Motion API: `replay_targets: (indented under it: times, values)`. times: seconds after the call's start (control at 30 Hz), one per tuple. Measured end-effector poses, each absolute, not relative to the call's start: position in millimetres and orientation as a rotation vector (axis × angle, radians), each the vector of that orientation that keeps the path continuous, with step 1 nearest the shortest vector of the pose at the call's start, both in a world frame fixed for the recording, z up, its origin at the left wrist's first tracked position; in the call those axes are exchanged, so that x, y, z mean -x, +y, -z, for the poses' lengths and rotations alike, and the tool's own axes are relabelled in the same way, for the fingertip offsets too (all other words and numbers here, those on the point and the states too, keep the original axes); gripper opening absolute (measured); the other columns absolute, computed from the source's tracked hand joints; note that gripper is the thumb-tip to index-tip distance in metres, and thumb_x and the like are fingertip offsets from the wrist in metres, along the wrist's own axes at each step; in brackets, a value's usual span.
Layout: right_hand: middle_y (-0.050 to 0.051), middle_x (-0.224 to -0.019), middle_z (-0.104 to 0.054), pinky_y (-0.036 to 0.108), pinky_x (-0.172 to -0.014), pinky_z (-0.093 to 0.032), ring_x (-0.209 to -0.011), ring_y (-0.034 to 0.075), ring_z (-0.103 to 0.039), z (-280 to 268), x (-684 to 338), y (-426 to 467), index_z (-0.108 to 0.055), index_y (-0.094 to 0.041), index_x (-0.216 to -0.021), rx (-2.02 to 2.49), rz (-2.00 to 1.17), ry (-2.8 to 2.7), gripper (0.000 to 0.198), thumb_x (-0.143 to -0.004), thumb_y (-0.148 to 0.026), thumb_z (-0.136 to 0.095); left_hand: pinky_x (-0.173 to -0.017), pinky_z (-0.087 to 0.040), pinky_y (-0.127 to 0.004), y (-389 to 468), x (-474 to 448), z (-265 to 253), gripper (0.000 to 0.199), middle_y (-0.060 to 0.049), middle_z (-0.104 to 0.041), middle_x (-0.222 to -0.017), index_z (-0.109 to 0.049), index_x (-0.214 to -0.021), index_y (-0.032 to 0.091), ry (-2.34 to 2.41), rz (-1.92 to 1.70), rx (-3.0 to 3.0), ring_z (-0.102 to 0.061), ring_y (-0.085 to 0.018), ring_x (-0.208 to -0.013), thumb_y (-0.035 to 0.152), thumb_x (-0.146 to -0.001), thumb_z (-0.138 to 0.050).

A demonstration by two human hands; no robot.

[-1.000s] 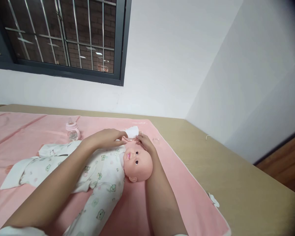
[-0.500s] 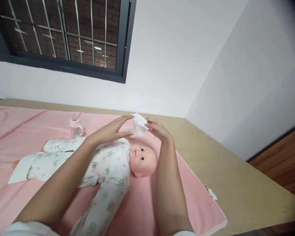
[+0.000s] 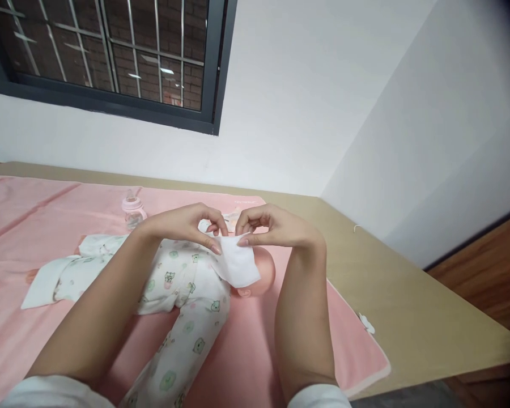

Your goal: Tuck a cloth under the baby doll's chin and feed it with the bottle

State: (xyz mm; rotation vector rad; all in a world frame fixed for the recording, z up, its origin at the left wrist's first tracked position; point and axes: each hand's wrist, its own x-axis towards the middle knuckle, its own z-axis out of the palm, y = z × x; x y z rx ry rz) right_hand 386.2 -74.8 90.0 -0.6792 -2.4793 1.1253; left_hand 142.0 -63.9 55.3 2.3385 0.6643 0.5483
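Note:
Both hands pinch the upper edge of a white wipe (image 3: 238,264), which hangs down in front of the doll's face. My left hand (image 3: 195,222) grips it near one upper corner, thumb toward me. On the other side, my right hand (image 3: 276,225) holds the edge between thumb and fingers. The baby doll (image 3: 170,277) lies on its back in white pyjamas with green and pink animal prints. Only the top and near side of its bald head (image 3: 266,274) show past the wipe. Behind my hands lies a small printed packet (image 3: 232,220), partly hidden.
A pink blanket (image 3: 238,351) covers much of the wooden table (image 3: 365,277). A baby bottle (image 3: 133,211) with a pink top stands beyond the doll's legs. A small white object (image 3: 366,323) lies by the blanket's right edge. A wall and barred window (image 3: 153,62) are behind.
Both hands have come closer together and toward me with the wipe. It now hangs spread out over the doll's face, which showed before.

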Motion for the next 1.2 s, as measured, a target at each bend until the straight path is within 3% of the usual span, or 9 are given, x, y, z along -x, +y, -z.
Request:
replay_targets:
  times: [0.3, 0.53, 0.6, 0.67, 0.8, 0.93, 1.07, 1.2]
  values:
    - [0.004, -0.087, -0.071, 0.026, -0.069, -0.051, -0.076, 0.013, -0.063, -84.5, -391.5, -65.7, -0.068, -0.016, -0.088, 0.725, -1.03, -2.354, 0.032, -0.078, -0.044, -0.079, -0.081, -0.047, -0.027, -69.1, -143.6, -55.2, 0.029, -0.003, -0.062, -0.09, -0.076, -0.081, 0.019, 0.665, -0.679, -2.3, -0.058, -0.015, -0.084, 0.048, -0.078, -0.078]
    - [0.004, -0.092, -0.071, 0.031, -0.081, -0.055, -0.088, 0.016, -0.067, -75.8, -402.2, -50.0, -0.067, -0.018, -0.102, 0.743, -1.138, -2.242, 0.036, -0.077, -0.04, -0.08, -0.102, -0.046, -0.037, -84.5, -158.7, -58.6, 0.027, -0.007, -0.065, -0.115, -0.069, -0.072, 0.017, 0.565, -1.153, -2.119, -0.059, -0.023, -0.113, 0.041, -0.078, -0.08]
    - [0.005, -0.095, -0.072, 0.032, -0.084, -0.054, -0.092, 0.017, -0.068, -72.3, -409.2, -43.6, -0.067, -0.018, -0.105, 0.762, -1.137, -2.175, 0.035, -0.079, -0.039, -0.079, -0.098, -0.048, -0.037, -88.9, -160.6, -59.9, 0.029, -0.007, -0.068, -0.11, -0.067, -0.073, 0.016, 0.563, -1.128, -2.046, -0.062, -0.025, -0.111, 0.042, -0.078, -0.079]
    - [0.006, -0.096, -0.074, 0.033, -0.085, -0.054, -0.093, 0.018, -0.069, -66.1, -417.8, -33.9, -0.067, -0.019, -0.106, 0.804, -1.153, -2.104, 0.035, -0.08, -0.04, -0.077, -0.085, -0.051, -0.034, -91.7, -160.4, -61.3, 0.031, -0.006, -0.069, -0.093, -0.066, -0.075, 0.016, 0.598, -1.031, -2.005, -0.065, -0.022, -0.096, 0.044, -0.078, -0.078]
    - [0.007, -0.097, -0.075, 0.035, -0.089, -0.053, -0.092, 0.018, -0.071, -39.5, -434.0, -3.7, -0.067, -0.018, -0.108, 0.891, -1.263, -1.967, 0.039, -0.081, -0.044, -0.077, -0.066, -0.045, -0.025, -90.1, -158.4, -62.1, 0.03, -0.001, -0.063, -0.075, -0.065, -0.076, 0.015, 0.689, -0.791, -2.119, -0.059, -0.015, -0.072, 0.044, -0.081, -0.074]
    - [0.007, -0.093, -0.075, 0.031, -0.085, -0.054, -0.085, 0.016, -0.071, 9.2, -442.6, 29.7, -0.068, -0.018, -0.103, 0.928, -1.452, -1.666, 0.038, -0.076, -0.04, -0.082, -0.066, -0.041, -0.023, -83.2, -161.7, -56.0, 0.026, 0.0, -0.066, -0.079, -0.07, -0.082, 0.016, 0.733, -0.553, -2.344, -0.057, -0.014, -0.073, 0.042, -0.084, -0.069]
    - [0.005, -0.092, -0.076, 0.025, -0.08, -0.055, -0.082, 0.013, -0.072, 63.2, -443.2, 49.8, -0.069, -0.018, -0.103, 0.952, -1.543, -1.314, 0.025, -0.082, -0.029, -0.077, -0.065, -0.038, -0.022, -80.3, -172.3, -47.6, 0.019, 0.002, -0.07, -0.084, -0.074, -0.09, 0.017, 0.832, -0.394, -2.415, -0.056, -0.013, -0.071, 0.033, -0.084, -0.067]
    - [0.009, -0.092, -0.077, 0.029, -0.089, -0.057, -0.087, 0.017, -0.074, 92.0, -439.7, 55.0, -0.068, -0.016, -0.097, 1.045, -1.643, -1.193, 0.01, -0.088, -0.019, -0.068, -0.062, -0.036, -0.023, -81.6, -183.4, -42.3, 0.013, 0.003, -0.068, -0.083, -0.072, -0.087, 0.017, 0.914, -0.303, -2.423, -0.054, -0.012, -0.069, 0.025, -0.082, -0.063]
